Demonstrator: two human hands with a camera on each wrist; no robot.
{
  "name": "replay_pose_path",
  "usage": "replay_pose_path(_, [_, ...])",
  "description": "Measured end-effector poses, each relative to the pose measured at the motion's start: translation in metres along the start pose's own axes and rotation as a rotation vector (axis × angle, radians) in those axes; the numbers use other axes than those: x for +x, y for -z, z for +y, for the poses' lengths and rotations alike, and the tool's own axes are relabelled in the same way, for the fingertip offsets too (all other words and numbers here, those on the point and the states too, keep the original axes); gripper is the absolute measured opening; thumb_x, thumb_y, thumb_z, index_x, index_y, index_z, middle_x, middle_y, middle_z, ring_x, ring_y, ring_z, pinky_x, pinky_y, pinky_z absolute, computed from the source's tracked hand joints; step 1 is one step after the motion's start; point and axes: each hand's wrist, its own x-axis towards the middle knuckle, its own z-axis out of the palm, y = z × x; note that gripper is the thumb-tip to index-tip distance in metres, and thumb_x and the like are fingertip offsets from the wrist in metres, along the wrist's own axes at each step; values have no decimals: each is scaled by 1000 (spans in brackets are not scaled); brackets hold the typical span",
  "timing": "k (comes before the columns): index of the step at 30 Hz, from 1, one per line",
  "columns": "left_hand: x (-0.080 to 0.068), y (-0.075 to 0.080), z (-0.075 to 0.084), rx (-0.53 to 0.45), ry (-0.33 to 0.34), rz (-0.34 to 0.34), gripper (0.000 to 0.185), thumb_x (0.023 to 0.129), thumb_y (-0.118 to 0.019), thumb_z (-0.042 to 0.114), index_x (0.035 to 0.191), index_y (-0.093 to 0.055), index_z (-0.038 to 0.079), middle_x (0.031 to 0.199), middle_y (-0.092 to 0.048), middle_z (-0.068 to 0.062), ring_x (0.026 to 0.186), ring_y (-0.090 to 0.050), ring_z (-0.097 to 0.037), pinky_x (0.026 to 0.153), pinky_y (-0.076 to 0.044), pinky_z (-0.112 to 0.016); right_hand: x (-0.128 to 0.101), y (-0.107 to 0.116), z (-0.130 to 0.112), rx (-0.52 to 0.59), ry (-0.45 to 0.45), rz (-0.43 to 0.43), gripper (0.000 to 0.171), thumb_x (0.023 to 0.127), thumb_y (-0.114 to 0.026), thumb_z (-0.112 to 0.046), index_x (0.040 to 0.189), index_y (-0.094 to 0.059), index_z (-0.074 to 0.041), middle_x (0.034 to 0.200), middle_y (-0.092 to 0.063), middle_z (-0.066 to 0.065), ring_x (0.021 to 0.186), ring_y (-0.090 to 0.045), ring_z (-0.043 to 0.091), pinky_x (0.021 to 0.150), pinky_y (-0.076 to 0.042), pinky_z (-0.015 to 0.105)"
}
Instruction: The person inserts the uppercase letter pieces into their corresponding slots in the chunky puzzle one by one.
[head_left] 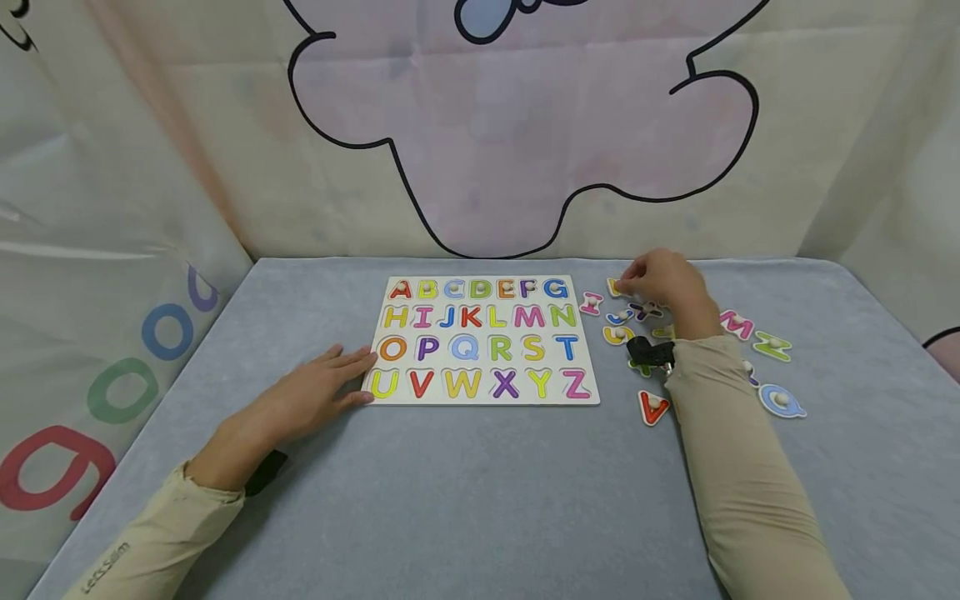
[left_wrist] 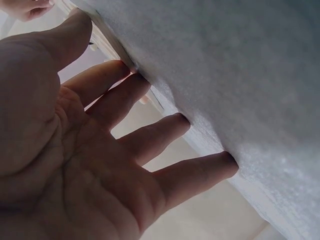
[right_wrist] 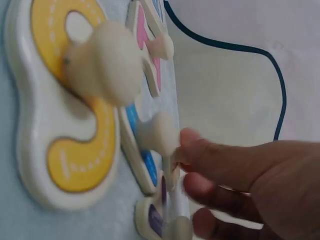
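Note:
A white alphabet puzzle board (head_left: 480, 406) lies on the table, its top row, A to G, filled with knobbed letters. My left hand (head_left: 322, 392) rests at the board's left edge with fingers spread; in the left wrist view its fingertips (left_wrist: 227, 162) touch the cloth and board side. Beyond the board's upper right corner, my right hand (head_left: 667, 279) pinches a yellow letter piece (head_left: 613, 287), mostly hidden by the fingers. Close to that hand lie a pink I (head_left: 592, 303), a blue J (head_left: 619, 317) and a yellow S (right_wrist: 104, 145) with a wooden knob.
More knobbed letters lie right of the board: a red V (head_left: 653, 407), a pink M (head_left: 737, 324), a green N (head_left: 772, 346) and a blue Q (head_left: 782, 401). The right forearm covers some pieces. Grey-blue cloth (head_left: 480, 500) covers the table; a printed curtain (head_left: 480, 167) hangs behind.

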Motion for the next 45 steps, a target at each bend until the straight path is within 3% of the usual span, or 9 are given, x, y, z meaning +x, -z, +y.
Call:
replay_pose_path(13, [2, 1, 1, 12, 4, -8, 65, 97, -63, 37, 152, -41, 13, 159, -38, -12, 145, -30, -52, 111, -33, -66, 1, -3, 2, 62, 19, -100, 29, 101, -56, -16, 125, -64, 0, 124, -61, 24, 102, -54, 35, 93, -47, 51])
replay_pose_path(16, [4, 1, 1, 11, 9, -15, 65, 97, -63, 38, 153, -40, 14, 160, -38, -11, 145, -29, -51, 111, -32, -66, 2, -1, 2, 45, 36, -82, 30, 101, -57, -16, 125, -64, 0, 124, -62, 24, 102, -54, 35, 92, -47, 52])
replay_pose_path(20, [5, 1, 1, 12, 25, -18, 67, 96, -64, 39, 153, -39, 14, 160, -37, -11, 146, -28, -51, 111, -32, -66, 1, -1, -12, 60, 85, 6, 30, 101, -57, -18, 126, -65, -3, 124, -61, 22, 105, -54, 36, 91, -47, 51])
replay_pose_path(26, [2, -1, 1, 11, 31, -18, 67, 96, -65, 37, 153, -39, 13, 160, -37, -12, 145, -29, -52, 110, -33, -67, -8, -8, -84, 131, 267, 53, 30, 101, -59, -22, 128, -64, -10, 124, -63, 14, 113, -58, 33, 94, -50, 47])
replay_pose_path(29, [3, -2, 2, 9, 21, 5, 66, 96, -65, 37, 152, -41, 13, 159, -38, -12, 145, -31, -51, 111, -33, -66, -14, -18, -128, 131, 387, 14, 26, 99, -64, -22, 122, -68, -11, 117, -67, 9, 109, -61, 28, 94, -50, 43])
replay_pose_path(33, [5, -1, 3, -4, 16, 10, 66, 94, -68, 34, 151, -44, 12, 158, -40, -14, 145, -31, -51, 112, -33, -65, -17, -44, -177, 81, 482, -94, 22, 97, -67, -24, 116, -73, -14, 112, -72, 4, 102, -61, 21, 91, -50, 37])
replay_pose_path(38, [7, -6, 3, -31, -37, 35, 62, 94, -69, 30, 148, -48, 8, 154, -45, -17, 141, -36, -53, 113, -33, -63, -19, -82, -217, -19, 499, -188, 20, 98, -64, -25, 113, -74, -16, 108, -73, -1, 88, -61, 13, 82, -50, 29])
replay_pose_path(41, [6, -9, 3, -40, -73, 71, 59, 94, -69, 27, 145, -50, 6, 152, -48, -17, 139, -39, -52, 113, -34, -61, -19, -96, -237, -102, 526, -187, 18, 98, -64, -24, 110, -74, -15, 103, -73, -2, 81, -60, 11, 76, -49, 26])
replay_pose_path(45, [5, -5, 2, -33, -91, 111, 57, 92, -71, 26, 141, -54, 3, 147, -53, -19, 136, -44, -50, 111, -36, -59, -16, -109, -262, -137, 547, -135, 15, 96, -65, -20, 107, -76, -17, 102, -73, -4, 85, -60, 11, 78, -51, 27])
